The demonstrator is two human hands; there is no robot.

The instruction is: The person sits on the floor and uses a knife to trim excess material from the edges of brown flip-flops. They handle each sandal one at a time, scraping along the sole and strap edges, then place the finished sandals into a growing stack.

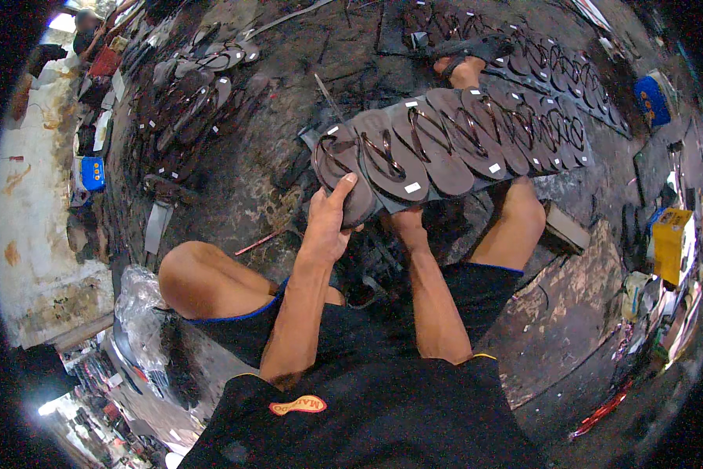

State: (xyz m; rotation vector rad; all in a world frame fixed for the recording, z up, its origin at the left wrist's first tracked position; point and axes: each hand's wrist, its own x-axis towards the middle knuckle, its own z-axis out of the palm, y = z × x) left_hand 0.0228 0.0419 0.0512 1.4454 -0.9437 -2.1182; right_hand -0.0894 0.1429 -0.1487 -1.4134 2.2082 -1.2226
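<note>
A row of several dark brown flip-flops lies overlapped on a dark board, held up in front of me above my knees. My left hand grips the nearest sandal at the row's left end, thumb on its sole. My right hand reaches under the board's near edge and is mostly hidden beneath it. Small white tags sit on several soles.
More sandals lie in a second row at the far right and in a loose pile at the far left. My bare knees flank my arms. A yellow box, a blue container and clutter line the right side.
</note>
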